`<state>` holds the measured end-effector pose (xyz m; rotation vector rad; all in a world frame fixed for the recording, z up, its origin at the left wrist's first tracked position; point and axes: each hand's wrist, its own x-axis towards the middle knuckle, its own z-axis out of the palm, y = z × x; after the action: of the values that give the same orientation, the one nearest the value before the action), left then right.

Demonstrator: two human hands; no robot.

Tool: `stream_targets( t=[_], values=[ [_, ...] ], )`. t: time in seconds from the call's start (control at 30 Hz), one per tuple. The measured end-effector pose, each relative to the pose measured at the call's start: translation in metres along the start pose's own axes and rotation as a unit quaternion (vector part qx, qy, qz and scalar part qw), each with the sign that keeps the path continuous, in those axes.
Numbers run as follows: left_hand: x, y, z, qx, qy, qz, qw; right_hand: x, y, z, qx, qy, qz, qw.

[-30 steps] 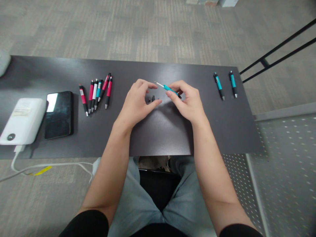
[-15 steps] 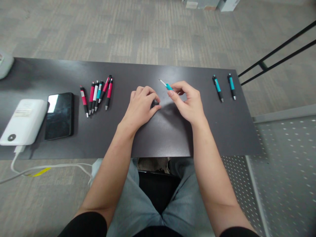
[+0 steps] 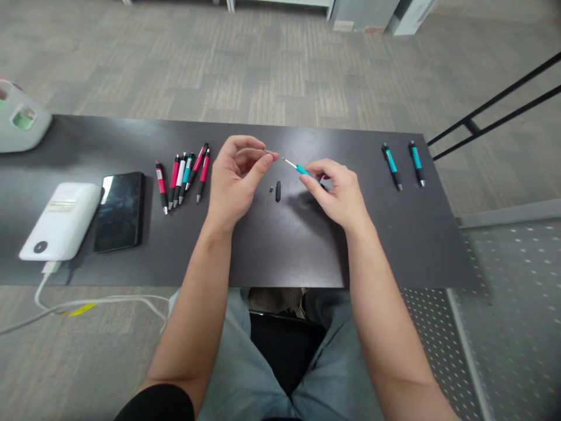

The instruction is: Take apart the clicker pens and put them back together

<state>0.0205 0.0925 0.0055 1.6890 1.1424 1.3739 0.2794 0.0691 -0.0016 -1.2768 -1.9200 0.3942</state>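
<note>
My right hand [image 3: 335,190] pinches the teal barrel [image 3: 302,169] of a taken-apart ballpoint pen. A white refill [image 3: 288,162] sticks out of it towards the upper left. Just beyond the refill's tip is my left hand [image 3: 236,175], its thumb and forefinger closed on a small thin piece [image 3: 272,153], too fine to make out clearly. Below the hands, the black pen grip [image 3: 277,191] rests on the dark table [image 3: 289,251]. Beside the grip lies a tiny dark part [image 3: 271,189].
To the left is a group of red, white and teal pens [image 3: 182,178], with a black phone [image 3: 119,211] and a cabled white power bank [image 3: 61,221] farther over. Two teal pens [image 3: 392,166] lie apart at the right. A pale container [image 3: 24,120] stands far left.
My left hand has lifted off the black grip, leaving it on the table, and moved up to the refill tip, pinching a small piece. The view has shifted slightly.
</note>
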Motion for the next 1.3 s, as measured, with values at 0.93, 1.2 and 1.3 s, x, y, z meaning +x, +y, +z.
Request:
stream_targets(
  t=[0.93, 1.2, 1.3],
  values=[
    [-0.004, 0.006, 0.005, -0.101, -0.06, -0.031, 0.993, 0.001, -0.004, 0.003, 0.025, -0.024, -0.039, 0.999],
    [-0.002, 0.007, 0.0, -0.075, -0.099, -0.053, 0.991, 0.002, -0.003, 0.005, 0.062, -0.03, -0.044, 0.997],
    [-0.003, 0.002, -0.008, -0.002, -0.11, -0.033, 0.993, 0.002, -0.001, 0.006, 0.081, -0.015, -0.04, 0.996]
  ],
)
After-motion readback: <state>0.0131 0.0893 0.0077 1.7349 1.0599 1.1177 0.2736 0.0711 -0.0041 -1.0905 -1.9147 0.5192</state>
